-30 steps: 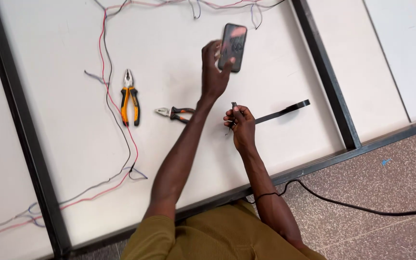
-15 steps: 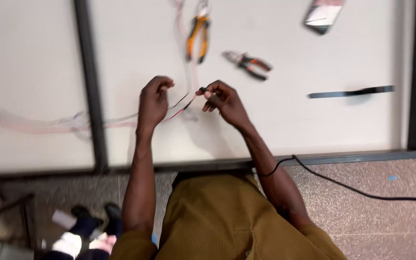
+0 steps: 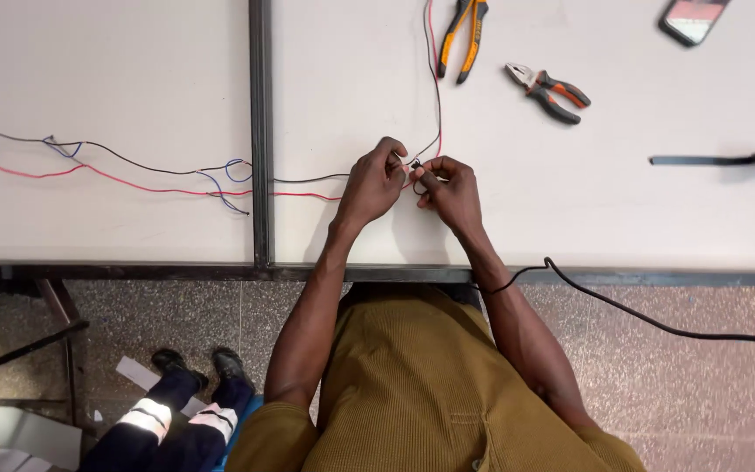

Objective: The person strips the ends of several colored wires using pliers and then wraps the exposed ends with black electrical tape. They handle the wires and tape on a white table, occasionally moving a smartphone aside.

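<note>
Both hands are brought together over the white desk (image 3: 570, 218), near its front edge. The left hand (image 3: 373, 183) has its fingers pinched narrow on the wires (image 3: 308, 182), a black and a red strand held at the point where they meet. The right hand (image 3: 449, 190) has its fingers closed tight on the same wire ends, almost touching the left fingertips. The exact contact is too small to be made out.

The wires are laid across the desk: one run goes left past the dark frame bar (image 3: 260, 131) toward blue loops (image 3: 233, 170), another goes up toward the top edge.

Orange-handled pliers (image 3: 462, 35) are seen at the top, just beside the upward wire run. Smaller red-and-black pliers (image 3: 548, 90) lie to their right, apart from both hands. A phone (image 3: 694, 17) is partly cut off at the top right. A flat dark strip (image 3: 723, 159) lies at the far right.

A black cable (image 3: 657, 319) is trailed off the desk edge over the speckled floor (image 3: 701, 393). Another person's legs and black shoes (image 3: 194, 363) are seen at lower left.
</note>
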